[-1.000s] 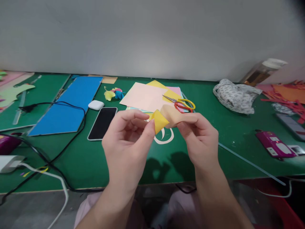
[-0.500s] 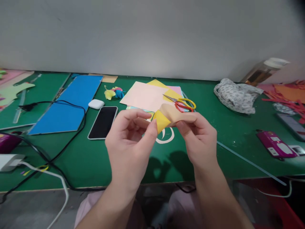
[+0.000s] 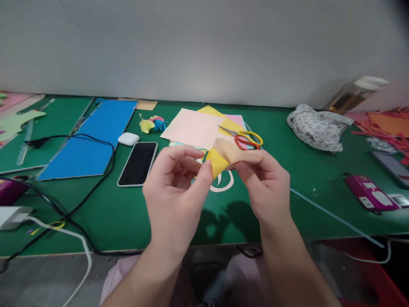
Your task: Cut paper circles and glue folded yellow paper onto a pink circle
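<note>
Above the green table, my left hand pinches a small yellow paper piece between thumb and fingers. The yellow piece touches a curled peach paper, which my right hand grips at its right side. Just behind the peach paper lie scissors with yellow and red handles, resting on stacked coloured sheets. Below the held papers, a pale cut-out ring lies on the table, partly hidden by my left thumb.
A phone, a white case and a blue board lie left, with black cables nearby. Small paper shapes are behind the phone. Right are a patterned cloth, a bottle, a purple device and a thin strip.
My left hand has shifted very slightly to the right. Both hands keep their hold on the papers.
</note>
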A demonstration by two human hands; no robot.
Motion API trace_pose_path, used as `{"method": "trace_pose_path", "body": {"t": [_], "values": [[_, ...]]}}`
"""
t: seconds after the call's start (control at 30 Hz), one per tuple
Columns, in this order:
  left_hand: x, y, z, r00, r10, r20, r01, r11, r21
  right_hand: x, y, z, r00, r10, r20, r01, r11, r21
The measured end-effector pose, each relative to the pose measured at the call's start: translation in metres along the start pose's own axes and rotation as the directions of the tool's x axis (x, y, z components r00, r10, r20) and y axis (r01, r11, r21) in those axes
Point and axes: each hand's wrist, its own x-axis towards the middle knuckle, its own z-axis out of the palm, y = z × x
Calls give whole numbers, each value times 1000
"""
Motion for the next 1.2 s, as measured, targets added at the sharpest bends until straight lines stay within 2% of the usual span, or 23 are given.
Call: {"method": "trace_pose_path", "body": {"t": [0.6, 1.2], "values": [[0, -2, -3, 999, -2, 48, 0, 999, 32, 1, 5, 0, 995, -95, 11, 95, 994, -48], [0, -2, -5, 997, -44, 68, 41, 998, 46, 0, 5, 0, 999, -36, -6, 36, 999, -9]]}}
